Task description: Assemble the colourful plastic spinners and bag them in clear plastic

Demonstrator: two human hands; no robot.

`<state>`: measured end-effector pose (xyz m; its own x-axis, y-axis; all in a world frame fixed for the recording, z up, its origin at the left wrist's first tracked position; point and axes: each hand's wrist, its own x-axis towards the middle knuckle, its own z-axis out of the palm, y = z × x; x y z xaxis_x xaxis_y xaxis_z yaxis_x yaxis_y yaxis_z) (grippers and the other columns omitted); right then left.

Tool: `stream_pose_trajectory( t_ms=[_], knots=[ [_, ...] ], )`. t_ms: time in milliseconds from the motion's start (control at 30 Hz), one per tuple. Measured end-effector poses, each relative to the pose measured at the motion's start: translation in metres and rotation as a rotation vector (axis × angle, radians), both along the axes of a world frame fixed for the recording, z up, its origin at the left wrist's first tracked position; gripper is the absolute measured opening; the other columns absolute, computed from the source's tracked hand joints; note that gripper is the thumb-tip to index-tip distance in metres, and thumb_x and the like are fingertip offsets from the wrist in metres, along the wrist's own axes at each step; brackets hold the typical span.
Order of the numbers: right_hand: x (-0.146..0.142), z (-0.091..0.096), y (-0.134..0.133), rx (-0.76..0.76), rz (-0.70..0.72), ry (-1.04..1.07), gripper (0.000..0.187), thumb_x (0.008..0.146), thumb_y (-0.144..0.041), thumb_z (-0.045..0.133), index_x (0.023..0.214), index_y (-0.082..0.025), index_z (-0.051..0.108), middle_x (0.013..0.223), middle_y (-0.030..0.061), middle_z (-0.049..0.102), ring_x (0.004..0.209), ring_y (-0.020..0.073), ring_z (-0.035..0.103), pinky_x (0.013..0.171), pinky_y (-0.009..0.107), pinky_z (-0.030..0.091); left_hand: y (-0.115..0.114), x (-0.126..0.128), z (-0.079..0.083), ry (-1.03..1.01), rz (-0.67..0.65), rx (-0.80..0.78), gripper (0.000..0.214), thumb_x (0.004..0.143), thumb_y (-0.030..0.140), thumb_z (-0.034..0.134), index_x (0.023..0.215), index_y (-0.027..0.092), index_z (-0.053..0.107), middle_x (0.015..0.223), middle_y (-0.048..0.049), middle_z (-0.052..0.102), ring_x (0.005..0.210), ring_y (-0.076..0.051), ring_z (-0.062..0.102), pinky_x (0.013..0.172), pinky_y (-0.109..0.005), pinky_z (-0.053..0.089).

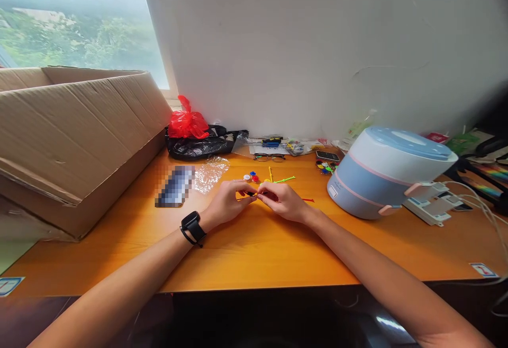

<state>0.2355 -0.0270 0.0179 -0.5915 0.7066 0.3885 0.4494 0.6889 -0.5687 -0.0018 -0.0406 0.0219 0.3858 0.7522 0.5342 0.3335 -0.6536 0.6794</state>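
Both bare hands meet above the middle of the wooden, orange-brown counter (254,263). The left hand (227,199), with a black square-faced watch (192,226) at its wrist, has its grip pinching a small black piece (251,194) between thumb and fingers. The right hand (283,202) is just beside it, fingertips drawn in near that piece; its grip is partly hidden, and whether it pinches anything cannot be told.

Directly beyond the hands lie three small round pieces: one white (246,178), one blue (253,174) and one red (255,179). Near them lie a thin yellow plastic strip (270,173) and a thin bright green plastic strip (286,179). A thin red plastic strip (308,200) shows just beyond the right hand.

Left of these lies crinkled clear plastic film (212,174), next to a pixelated rectangular object (175,186) whose details are obscured. Toward the wall lie dark-framed eyeglasses (270,157). A knotted red plastic bag (188,120) sits on a black plastic bag (194,148). A large brown cardboard box (79,141) occupies the left side; a round blue-and-white lidded container (369,178) stands at right.
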Motion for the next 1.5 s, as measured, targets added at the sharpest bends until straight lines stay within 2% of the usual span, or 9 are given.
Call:
stream_pose_trajectory(
  t_ms=[233,400,567,767,900,1167,1300,1367,1500],
  knots=[
    [-0.003,0.0,0.002,-0.203,-0.004,0.096,0.023,0.103,-0.042,0.064,0.1,-0.021,0.071,0.082,0.0006,0.066,0.069,0.0154,0.055,0.065,0.027,0.042,-0.003,-0.001,0.002,-0.062,-0.06,-0.168,0.011,0.091,0.027,0.076,0.093,0.02,0.085,0.088,-0.0057,0.081,0.078,-0.02,0.069,0.075,-0.03,0.053],
    [-0.002,0.006,0.009,-0.407,0.004,0.333,0.034,0.097,-0.052,0.073,0.096,-0.019,0.068,0.078,-0.0011,0.062,0.066,0.0133,0.052,0.062,0.026,0.042,0.007,-0.002,-0.002,-0.416,-0.282,-0.579,0.035,0.082,0.029,0.086,0.116,0.019,0.081,0.115,-0.0109,0.079,0.102,-0.026,0.073,0.092,-0.038,0.057],
    [-0.002,0.008,0.011,-0.49,0.025,0.437,0.033,0.095,-0.052,0.076,0.097,-0.02,0.069,0.076,-0.0024,0.06,0.063,0.0116,0.05,0.059,0.025,0.041,0.018,-0.003,-0.006,-0.693,-0.411,-0.863,0.016,0.09,0.031,0.081,0.097,0.016,0.081,0.116,-0.0122,0.076,0.108,-0.025,0.072,0.098,-0.037,0.057],
    [-0.009,0.005,0.007,-0.411,-0.013,0.434,0.032,0.096,-0.051,0.075,0.097,-0.02,0.07,0.092,0.0037,0.071,0.079,0.0166,0.063,0.074,0.03,0.051,0.014,-0.005,-0.005,-0.682,-0.421,-0.971,0.018,0.091,0.029,0.084,0.104,0.017,0.08,0.112,-0.0093,0.073,0.094,-0.015,0.069,0.084,-0.026,0.054],
    [-0.009,0.009,0.006,-0.103,-0.123,0.361,0.027,0.098,-0.044,0.072,0.113,-0.022,0.072,0.117,0.0103,0.071,0.109,0.0254,0.066,0.089,0.037,0.054,0.011,-0.005,-0.003,-0.675,-0.367,-0.927,0.025,0.088,0.029,0.088,0.108,0.015,0.081,0.117,-0.0108,0.075,0.099,-0.016,0.069,0.093,-0.027,0.053],
    [-0.008,0.012,-0.004,-0.247,-0.097,0.395,0.055,0.1,-0.049,0.067,0.146,-0.022,0.054,0.076,-0.0036,0.061,0.07,0.0164,0.058,0.074,0.031,0.049,0.02,-0.007,-0.008,-0.685,-0.288,-0.82,0.032,0.087,0.034,0.088,0.111,0.015,0.081,0.126,-0.014,0.077,0.107,-0.019,0.07,0.098,-0.031,0.052],
    [-0.004,0.012,-0.002,-0.381,0.019,0.337,0.066,0.092,-0.083,0.057,0.095,-0.019,0.075,0.059,-0.0024,0.054,0.056,0.0139,0.048,0.058,0.029,0.039,0.02,-0.007,-0.009,-0.705,-0.256,-0.8,0.033,0.086,0.036,0.088,0.11,0.014,0.082,0.123,-0.0146,0.078,0.105,-0.02,0.071,0.1,-0.032,0.053],
    [0.0,0.012,0.0,-0.413,0.04,0.325,0.083,0.09,-0.093,0.042,0.056,-0.02,0.061,0.046,-0.0011,0.042,0.048,0.0127,0.038,0.051,0.03,0.029,0.018,-0.006,-0.008,-0.708,-0.251,-0.804,0.033,0.086,0.035,0.089,0.11,0.013,0.082,0.125,-0.0152,0.077,0.107,-0.02,0.07,0.102,-0.033,0.053],
    [0.005,0.011,0.004,-0.395,-0.028,0.391,0.087,0.092,-0.094,0.035,0.047,-0.021,0.052,0.044,-0.0006,0.036,0.046,0.0119,0.031,0.051,0.031,0.023,0.015,-0.004,-0.004,-0.704,-0.263,-0.817,0.033,0.085,0.034,0.089,0.11,0.014,0.082,0.127,-0.0156,0.077,0.11,-0.022,0.07,0.106,-0.037,0.052]
  ],
)
